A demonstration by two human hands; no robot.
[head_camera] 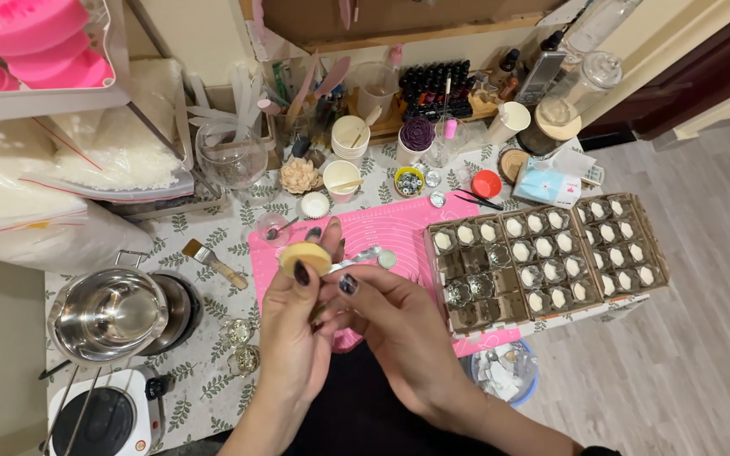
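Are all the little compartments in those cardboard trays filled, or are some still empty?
Partly filled. In the cardboard trays most cells hold a small glass with white wax; several cells at the left tray's lower half show clear glasses or dark gaps.

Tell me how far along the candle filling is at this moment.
Most cells of the cardboard trays already hold jars with white wax, so those look filled. The left tray has several clear, unfilled glass jars. In hand: the left hand holds a round yellow piece, while the right hand holds a metal spoon against it. The clear jars look left to do.
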